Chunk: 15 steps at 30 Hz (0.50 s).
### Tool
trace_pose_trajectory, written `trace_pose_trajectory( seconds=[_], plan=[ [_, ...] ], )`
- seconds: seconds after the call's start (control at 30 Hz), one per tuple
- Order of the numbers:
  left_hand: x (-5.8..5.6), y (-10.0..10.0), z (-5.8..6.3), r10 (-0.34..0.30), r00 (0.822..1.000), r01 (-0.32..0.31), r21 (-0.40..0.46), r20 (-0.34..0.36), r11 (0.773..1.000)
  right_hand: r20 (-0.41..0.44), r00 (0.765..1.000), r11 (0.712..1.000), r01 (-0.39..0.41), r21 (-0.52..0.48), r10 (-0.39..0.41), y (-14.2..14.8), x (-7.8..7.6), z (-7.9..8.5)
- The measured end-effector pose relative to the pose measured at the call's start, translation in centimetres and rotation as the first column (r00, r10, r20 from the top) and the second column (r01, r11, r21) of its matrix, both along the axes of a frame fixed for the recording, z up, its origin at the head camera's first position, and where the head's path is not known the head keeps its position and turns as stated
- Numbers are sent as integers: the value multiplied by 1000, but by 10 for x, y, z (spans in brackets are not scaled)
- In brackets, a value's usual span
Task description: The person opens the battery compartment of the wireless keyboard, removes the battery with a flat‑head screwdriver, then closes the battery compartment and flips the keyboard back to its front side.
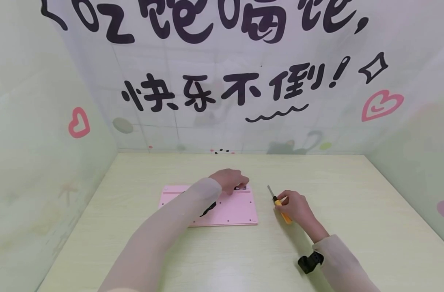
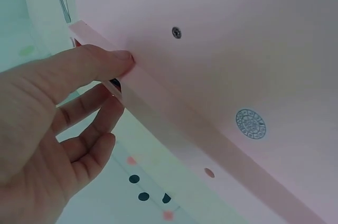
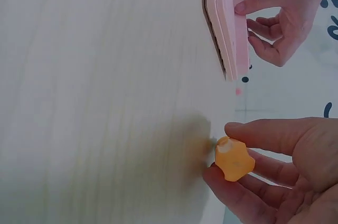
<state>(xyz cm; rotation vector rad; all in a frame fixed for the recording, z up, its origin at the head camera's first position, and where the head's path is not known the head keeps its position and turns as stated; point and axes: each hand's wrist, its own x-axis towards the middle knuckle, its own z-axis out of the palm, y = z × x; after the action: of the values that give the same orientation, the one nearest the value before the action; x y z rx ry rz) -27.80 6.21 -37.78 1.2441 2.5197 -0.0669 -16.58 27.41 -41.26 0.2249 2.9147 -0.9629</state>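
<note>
A pink keyboard [image 1: 236, 211] lies underside up on the table, with small screws and a round stamp [image 2: 251, 124] on its back. My left hand [image 1: 229, 180] is at its far edge. In the left wrist view the left thumb [image 2: 108, 63] presses the raised ridge while the fingers curl behind the edge, pinching it. To the right of the keyboard my right hand [image 1: 294, 206] grips a screwdriver [image 1: 283, 213] by its yellow handle. Its metal shaft points away and to the left, apart from the keyboard. The right wrist view shows the handle's end [image 3: 234, 159] between thumb and fingers.
The pale wooden table [image 1: 353, 202] is bordered by a printed back wall [image 1: 222, 134] and side walls [image 1: 426, 162]. A black wrist camera [image 1: 310, 263] sits at the right cuff. Another black device [image 1: 209, 208] shows by the left wrist, above the keyboard.
</note>
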Motion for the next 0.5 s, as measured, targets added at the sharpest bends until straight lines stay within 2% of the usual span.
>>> trace_pose_trajectory(
  seconds=[0.23, 0.5],
  plan=[
    [3, -2, 3, 23, 1000, -23, -7, 5, 1000, 28, 1000, 1000, 10, -10, -9, -2, 1, -2],
    [5, -4, 1, -34, 997, 36, 18, -73, 999, 79, 996, 999, 32, -16, -30, -3, 6, 1]
  ],
)
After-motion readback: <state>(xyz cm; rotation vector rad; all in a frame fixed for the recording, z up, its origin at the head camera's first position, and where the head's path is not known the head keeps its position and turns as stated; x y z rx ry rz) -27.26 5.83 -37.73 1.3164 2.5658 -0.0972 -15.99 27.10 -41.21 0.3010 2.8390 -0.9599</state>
